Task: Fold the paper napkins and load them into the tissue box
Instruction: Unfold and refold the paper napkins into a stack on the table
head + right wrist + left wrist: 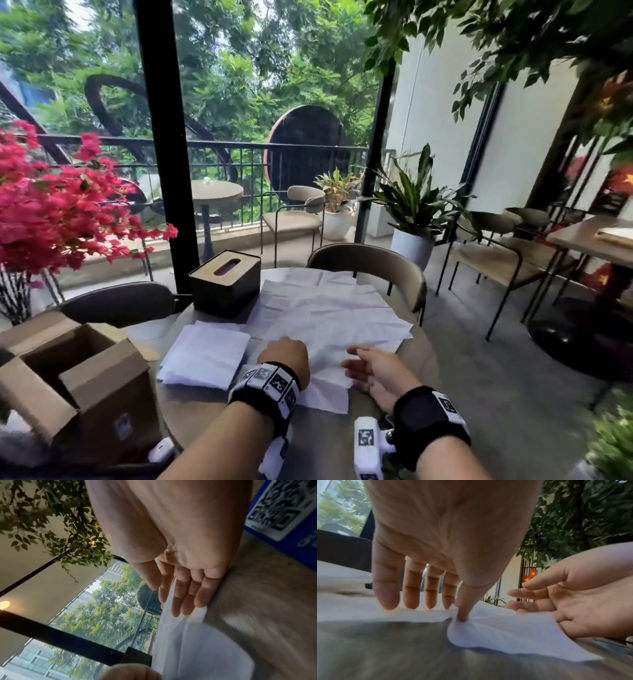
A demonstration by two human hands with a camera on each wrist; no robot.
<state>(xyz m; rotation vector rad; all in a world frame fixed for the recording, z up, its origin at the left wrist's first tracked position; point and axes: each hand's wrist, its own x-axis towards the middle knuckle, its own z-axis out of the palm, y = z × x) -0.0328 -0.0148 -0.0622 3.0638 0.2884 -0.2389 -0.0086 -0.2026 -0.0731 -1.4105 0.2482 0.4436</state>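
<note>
White, creased napkins point(329, 308) lay spread on the table point(212, 411), just right of the black tissue box point(225, 279). The left hand point(284, 356) pressed flat, straight fingers point(387, 588) on the nearest sheet; the right hand point(376, 371) rested beside it, fingers loose, holding nothing. Both wrist views were blurred.
</note>
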